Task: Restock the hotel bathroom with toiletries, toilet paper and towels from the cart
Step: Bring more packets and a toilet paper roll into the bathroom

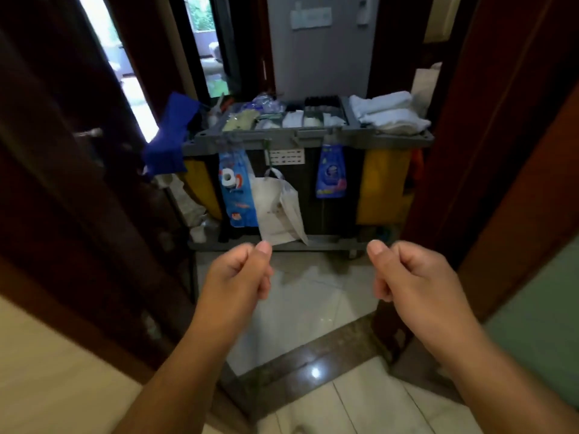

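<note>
Left hand: my left hand (pixel 238 270) is out in front at 11 o'clock, fingers curled into the palm with the thumb laid on top, holding nothing.
Right hand: my right hand (pixel 407 270) mirrors it at 1 o'clock, fingers folded in, thumb up, gripping nothing.
Cart: the cart (pixel 313 140) stands at 12 o'clock across the doorway, beyond both hands and apart from them.
Towels: folded white towels (pixel 388 115) are stacked on the cart's top at its 2 o'clock corner.
Toilet paper: a blue toilet paper pack (pixel 235 189) hangs off the cart's front rim toward 11 o'clock.
Toiletries: the tray compartments (pixel 300 119) on top hold small white packets and dark bottles, too blurred for me to sort.
White bag: a white bag (pixel 279 208) hangs from a hook on the cart's front, overlapping the pack's right edge; in my view its lower corner sits just above my left thumb.
Blue pouch: a blue pouch (pixel 331 172) hangs from the rim toward 1 o'clock.
Yellow bags: yellow bags (pixel 383 186) hang at each end of the cart.
Blue cloth: a blue cloth (pixel 172 136) is draped at the cart's 10 o'clock corner.
Door: a dark wooden door (pixel 78 183) stands open at 9 o'clock, close beside my left arm.
Door frame: the dark door frame (pixel 470 151) at 3 o'clock hides the cart's right end.
Floor: glossy floor tile (pixel 307 296) lies between my hands and the cart's base.
Threshold: a dark stone threshold (pixel 307 355) crosses the floor at 6 o'clock, between my forearms.
</note>
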